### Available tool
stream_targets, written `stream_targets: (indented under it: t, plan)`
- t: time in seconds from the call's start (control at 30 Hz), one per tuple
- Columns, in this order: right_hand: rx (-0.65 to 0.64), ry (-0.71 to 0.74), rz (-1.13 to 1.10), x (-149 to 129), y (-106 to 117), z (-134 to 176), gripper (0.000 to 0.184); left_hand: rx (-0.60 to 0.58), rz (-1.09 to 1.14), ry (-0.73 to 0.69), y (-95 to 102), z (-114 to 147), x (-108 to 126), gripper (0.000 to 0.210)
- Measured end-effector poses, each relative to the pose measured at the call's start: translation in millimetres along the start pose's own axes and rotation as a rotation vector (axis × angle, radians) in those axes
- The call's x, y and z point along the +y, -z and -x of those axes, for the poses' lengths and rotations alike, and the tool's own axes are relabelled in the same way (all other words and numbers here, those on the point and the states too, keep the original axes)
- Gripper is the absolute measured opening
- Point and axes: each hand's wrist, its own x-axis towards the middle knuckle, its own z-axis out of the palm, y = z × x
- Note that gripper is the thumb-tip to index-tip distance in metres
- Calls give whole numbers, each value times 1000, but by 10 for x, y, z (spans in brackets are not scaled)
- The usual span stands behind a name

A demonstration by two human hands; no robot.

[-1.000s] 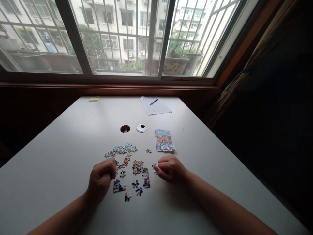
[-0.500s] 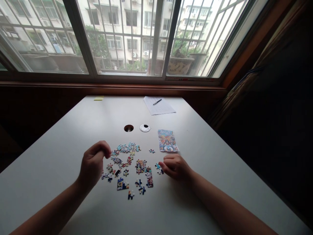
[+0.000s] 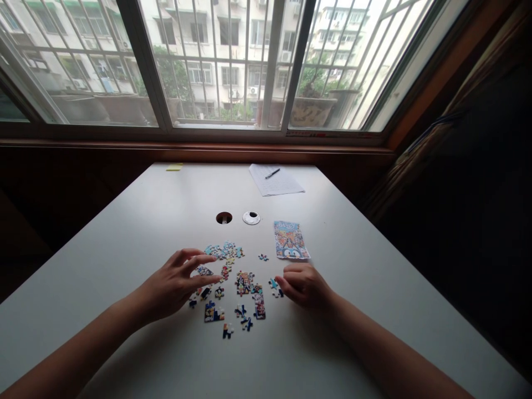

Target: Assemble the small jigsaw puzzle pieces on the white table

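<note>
My left hand (image 3: pixel 178 280) is open over the left part of the loose jigsaw pieces (image 3: pixel 226 250), its fingers spread and partly hiding several of them. A joined block of jigsaw pieces (image 3: pixel 245 282) lies between my hands, with a strip (image 3: pixel 260 306) running down from its right side. Nearer to me are a small joined corner (image 3: pixel 213 313) and a single dark piece (image 3: pixel 228 331). My right hand (image 3: pixel 303 285) rests curled on the table beside a few blue pieces (image 3: pixel 274 285); whether its fingers hold anything is hidden.
A colourful picture sheet (image 3: pixel 291 240) lies beyond my right hand. Farther back are a round table hole (image 3: pixel 224 218), its cover (image 3: pixel 251 218), white paper (image 3: pixel 282 183) with a pen (image 3: pixel 272 173), and yellow notes (image 3: pixel 174 167). A barred window stands behind the white table (image 3: pixel 124 221).
My left hand has opened from a closed shape and reached right and down over the pieces. My right hand stays curled in place. The whole view has shifted slightly.
</note>
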Motion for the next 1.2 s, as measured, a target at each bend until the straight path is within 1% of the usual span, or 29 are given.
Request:
stream_targets:
  t: [0.13, 0.2, 0.37, 0.5, 0.67, 0.93, 1.07, 1.2]
  plan:
    - [-7, -8, 5, -1, 3, 3, 44, -29, -29, -33, -93, 16, 8, 75]
    - [-4, -8, 7, -4, 3, 3, 44, -37, -41, -35, -131, 14, -8, 76]
    - [-4, -3, 12, -9, 6, -1, 44, 5, -32, -16, -179, 20, -90, 64]
    - [-7, -8, 12, -2, 5, 3, 45, 9, -37, -12, -180, 51, -149, 58]
    - [-8, -16, 20, 10, -2, 16, 45, 16, -42, 14, -142, 71, -116, 66]
    - [-3, -16, 21, 6, -8, 11, 44, -56, 15, -86, -76, 74, 33, 71]
    - [-9, -16, 14, 1, -5, 6, 44, -41, 30, -81, -105, 75, -3, 69]
    - [-20, -17, 22, -16, -1, -1, 44, -20, 0, -89, -136, 69, -81, 66]
